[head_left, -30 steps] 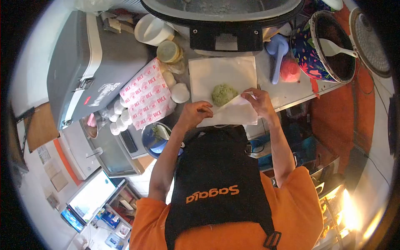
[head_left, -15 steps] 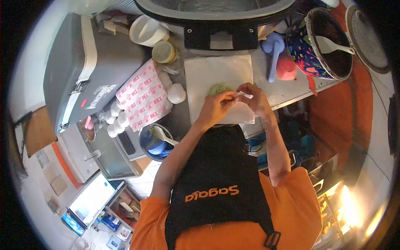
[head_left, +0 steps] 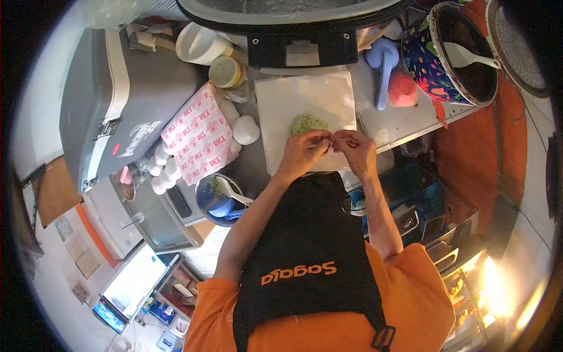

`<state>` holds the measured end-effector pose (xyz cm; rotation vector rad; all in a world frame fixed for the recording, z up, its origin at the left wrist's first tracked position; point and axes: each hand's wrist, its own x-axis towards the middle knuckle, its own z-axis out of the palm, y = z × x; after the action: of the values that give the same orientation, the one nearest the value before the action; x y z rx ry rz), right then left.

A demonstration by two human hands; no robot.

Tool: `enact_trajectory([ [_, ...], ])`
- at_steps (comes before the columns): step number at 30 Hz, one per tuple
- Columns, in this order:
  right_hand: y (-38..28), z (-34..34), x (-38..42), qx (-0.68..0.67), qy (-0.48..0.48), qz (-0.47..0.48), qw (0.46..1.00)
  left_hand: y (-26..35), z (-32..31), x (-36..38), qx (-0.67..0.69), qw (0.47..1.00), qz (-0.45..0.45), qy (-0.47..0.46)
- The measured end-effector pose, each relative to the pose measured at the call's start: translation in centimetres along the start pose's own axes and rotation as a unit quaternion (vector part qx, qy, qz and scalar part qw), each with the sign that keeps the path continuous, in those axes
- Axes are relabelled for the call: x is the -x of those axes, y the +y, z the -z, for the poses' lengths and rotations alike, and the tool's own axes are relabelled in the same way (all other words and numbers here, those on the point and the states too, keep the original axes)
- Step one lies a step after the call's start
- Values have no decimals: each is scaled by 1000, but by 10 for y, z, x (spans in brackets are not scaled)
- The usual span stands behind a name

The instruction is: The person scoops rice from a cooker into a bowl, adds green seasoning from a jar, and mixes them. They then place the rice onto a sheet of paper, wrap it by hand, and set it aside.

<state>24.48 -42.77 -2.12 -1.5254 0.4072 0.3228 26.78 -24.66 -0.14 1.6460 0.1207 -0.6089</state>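
A pale green mound of food (head_left: 308, 123) lies on a stack of white paper sheets (head_left: 278, 97) on the counter. Just in front of it, my left hand (head_left: 305, 154) and my right hand (head_left: 356, 152) meet over the paper's near part. Both have their fingertips pinched together and almost touching. Whatever small thing sits between them is hidden by the fingers. To the left of the paper are a sheet of wrapping paper printed with RICE (head_left: 202, 138) and a round white bundle (head_left: 246, 129).
At the back right stand a flowered pot (head_left: 425, 64) with a white rice paddle (head_left: 469, 57), a blue ladle (head_left: 384, 70) and a pink-red bundle (head_left: 402, 89). A dark bowl with spoons (head_left: 214, 199) is at left, near a large grey cooler box (head_left: 141, 88). Flames (head_left: 487, 287) glow lower right.
My right hand has come down and closed in against the left. The small pale piece that showed at its fingertips is now hidden. The view has shifted slightly.
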Motion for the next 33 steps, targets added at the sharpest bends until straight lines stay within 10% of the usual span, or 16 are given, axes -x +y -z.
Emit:
enact_trajectory([
  [16, -20, 1, 13, 196, -26, 149, 969, 4, 9, 3, 140, 987, 77, -25],
  [33, -15, -6, 20, 162, 12, 90, 983, 0, 2, 4, 203, 965, 168, -11],
])
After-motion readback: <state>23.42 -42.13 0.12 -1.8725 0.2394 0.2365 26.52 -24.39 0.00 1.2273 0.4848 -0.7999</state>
